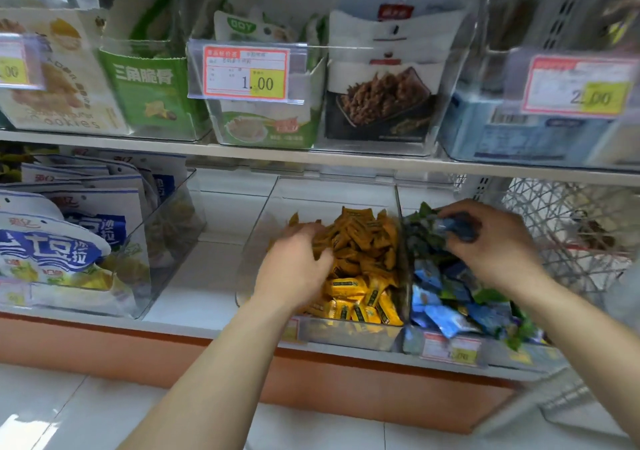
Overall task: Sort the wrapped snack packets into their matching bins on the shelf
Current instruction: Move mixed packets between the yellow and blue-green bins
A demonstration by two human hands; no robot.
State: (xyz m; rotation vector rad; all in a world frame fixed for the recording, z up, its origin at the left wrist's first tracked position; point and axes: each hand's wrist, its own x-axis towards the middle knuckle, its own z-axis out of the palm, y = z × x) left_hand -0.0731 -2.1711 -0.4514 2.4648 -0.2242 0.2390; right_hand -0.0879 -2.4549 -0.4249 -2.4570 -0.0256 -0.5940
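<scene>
Two bare forearms at work, seen from above. My left arm (214,363) enters at 7 o'clock and runs toward 1 o'clock. It ends in my left hand (294,266), back turned up, fingers bent forward and down and blurred; whether they hold anything cannot be told. My right arm (571,314) comes in at 4 o'clock and angles toward 10 o'clock. My right hand (498,245), at 3 o'clock of the left and well apart from it, is palm down, thumb and curled fingertips pinching a blue packet (459,231).
</scene>
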